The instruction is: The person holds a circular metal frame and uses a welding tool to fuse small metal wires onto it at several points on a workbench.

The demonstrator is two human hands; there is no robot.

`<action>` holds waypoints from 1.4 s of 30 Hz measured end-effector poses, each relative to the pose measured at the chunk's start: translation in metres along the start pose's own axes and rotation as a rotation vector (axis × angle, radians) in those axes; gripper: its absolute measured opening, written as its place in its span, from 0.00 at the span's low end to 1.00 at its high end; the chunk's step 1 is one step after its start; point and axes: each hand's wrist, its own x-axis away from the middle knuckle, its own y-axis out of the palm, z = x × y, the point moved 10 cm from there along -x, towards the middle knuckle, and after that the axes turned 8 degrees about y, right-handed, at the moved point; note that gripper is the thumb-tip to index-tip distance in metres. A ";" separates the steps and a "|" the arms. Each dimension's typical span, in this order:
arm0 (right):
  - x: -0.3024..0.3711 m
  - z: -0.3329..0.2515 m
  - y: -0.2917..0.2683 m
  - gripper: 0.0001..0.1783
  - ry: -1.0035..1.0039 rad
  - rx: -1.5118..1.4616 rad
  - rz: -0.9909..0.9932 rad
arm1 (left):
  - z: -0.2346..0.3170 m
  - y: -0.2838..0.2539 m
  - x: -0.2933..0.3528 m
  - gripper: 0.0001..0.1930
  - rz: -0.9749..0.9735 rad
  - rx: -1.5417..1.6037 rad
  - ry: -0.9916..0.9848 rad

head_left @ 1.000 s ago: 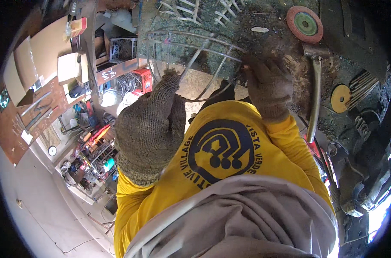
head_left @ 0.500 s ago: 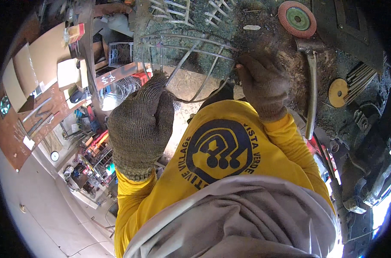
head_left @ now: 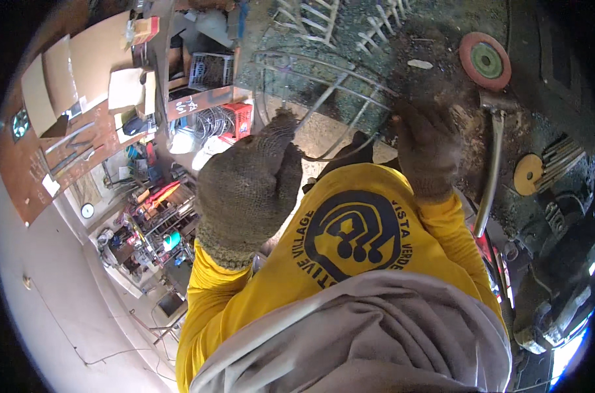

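A curved frame of bent metal rods [head_left: 328, 95] is held at the bench's near edge, partly over the bench and partly over my lap. My left hand [head_left: 251, 180], in a dark knitted glove, is closed on the frame's near left side; its fingertips are mostly hidden. At the frame's right end, my right hand [head_left: 429, 147] wears a similar glove. Its fingers look curled around the rods, though the dark glove blends into the bench there. Right of that hand lies a hammer [head_left: 491, 170] with a metal handle, its head toward the far side.
A red-and-green grinding disc [head_left: 485, 60] lies beyond the hammer. Farther right are a tan disc [head_left: 528, 174] and a bundle of thin rods [head_left: 560, 162]. Welded bar pieces [head_left: 310, 21] lie at the back. Leftward stand a grey crate [head_left: 210, 71] and a red crate [head_left: 243, 120].
The whole scene has shifted right and slightly down as my head turned. Both hands keep about the same places on the metal frame.
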 end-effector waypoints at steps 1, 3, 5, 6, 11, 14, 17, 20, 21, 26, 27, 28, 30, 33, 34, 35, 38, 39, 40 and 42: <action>-0.001 0.002 0.002 0.11 0.026 -0.024 -0.027 | 0.002 0.001 -0.003 0.17 -0.107 0.019 -0.089; -0.001 0.006 0.005 0.11 0.082 -0.060 -0.080 | 0.002 -0.001 -0.002 0.17 -0.082 0.018 -0.067; -0.002 0.004 0.005 0.11 0.037 -0.075 -0.051 | -0.001 -0.001 0.000 0.17 -0.071 0.027 -0.055; -0.001 0.003 0.004 0.11 0.015 -0.085 -0.043 | -0.002 -0.001 0.001 0.17 -0.076 0.033 -0.066; -0.001 0.004 0.001 0.10 -0.001 -0.078 -0.002 | -0.003 -0.001 0.000 0.17 -0.139 0.008 -0.141; -0.002 0.002 -0.001 0.10 0.039 -0.059 -0.004 | -0.006 0.003 -0.002 0.18 -0.129 0.030 -0.150; -0.002 0.002 -0.004 0.10 0.041 -0.079 0.001 | -0.006 0.005 -0.003 0.17 -0.153 0.061 -0.183; 0.000 0.004 -0.003 0.11 0.062 -0.092 -0.031 | 0.000 0.002 0.000 0.16 -0.058 0.011 -0.075; 0.001 0.005 -0.002 0.12 0.082 -0.088 -0.047 | 0.003 -0.003 -0.002 0.15 0.029 -0.006 0.017; 0.003 0.004 -0.003 0.10 -0.017 -0.138 0.025 | 0.002 -0.004 0.001 0.13 0.094 0.005 0.023; 0.004 0.005 -0.006 0.10 -0.031 -0.180 0.063 | 0.002 -0.004 0.000 0.13 0.099 -0.009 0.034; 0.004 0.006 -0.006 0.09 -0.034 -0.173 0.065 | 0.001 -0.002 -0.002 0.13 0.082 -0.006 0.031; 0.006 0.006 -0.005 0.09 -0.046 -0.158 0.066 | -0.001 0.000 -0.002 0.13 0.052 0.001 0.018; 0.008 0.010 0.000 0.09 0.000 -0.106 0.039 | -0.001 -0.001 0.001 0.12 0.067 -0.044 0.002; 0.009 0.009 -0.001 0.10 0.003 -0.126 0.054 | 0.000 -0.002 0.001 0.12 0.072 -0.069 0.011; 0.011 0.008 -0.003 0.10 0.005 -0.145 0.069 | 0.001 -0.005 0.001 0.12 0.087 -0.058 0.018; 0.013 0.010 -0.009 0.13 0.037 -0.141 0.088 | 0.004 -0.008 0.002 0.12 0.142 -0.035 0.056; 0.015 0.012 -0.010 0.14 0.055 -0.126 0.087 | 0.002 -0.007 0.004 0.12 0.166 -0.033 0.077; 0.018 0.012 -0.015 0.14 0.019 -0.187 0.119 | 0.002 -0.006 0.005 0.12 0.189 -0.032 0.100; 0.022 0.009 -0.029 0.14 -0.065 -0.310 0.184 | -0.001 -0.005 0.008 0.11 0.186 -0.043 0.112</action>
